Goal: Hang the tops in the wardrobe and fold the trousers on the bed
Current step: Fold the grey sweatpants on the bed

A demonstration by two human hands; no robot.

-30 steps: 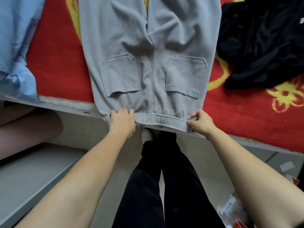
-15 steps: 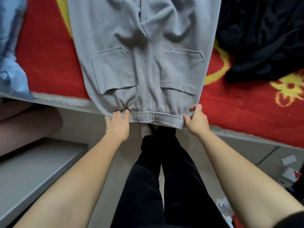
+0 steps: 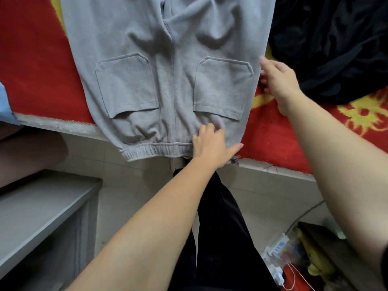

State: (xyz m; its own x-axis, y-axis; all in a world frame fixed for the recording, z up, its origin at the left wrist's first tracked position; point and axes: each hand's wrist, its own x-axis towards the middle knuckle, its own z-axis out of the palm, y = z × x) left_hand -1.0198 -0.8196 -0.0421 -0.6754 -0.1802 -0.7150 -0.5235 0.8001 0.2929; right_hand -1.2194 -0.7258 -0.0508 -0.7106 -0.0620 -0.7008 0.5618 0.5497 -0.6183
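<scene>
- Grey trousers point(image 3: 174, 85) spread flat on bed point(image 3: 273, 131) for folding, waistband overhanging bed's edge.
- Bunches waistband cloth in left hand point(image 3: 212, 143) as anchor.
- Lays right hand point(image 3: 277, 80) at side seam, farther onto bed; grip unclear.

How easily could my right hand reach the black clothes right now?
Probably yes: the right hand is at the grey trousers' edge, the black clothes lie just beside it, nothing between.

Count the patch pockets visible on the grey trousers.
2 on the grey trousers: the left pocket and the right pocket, either side of the centre seam, above the waistband. Any on the underside are hidden.
</scene>
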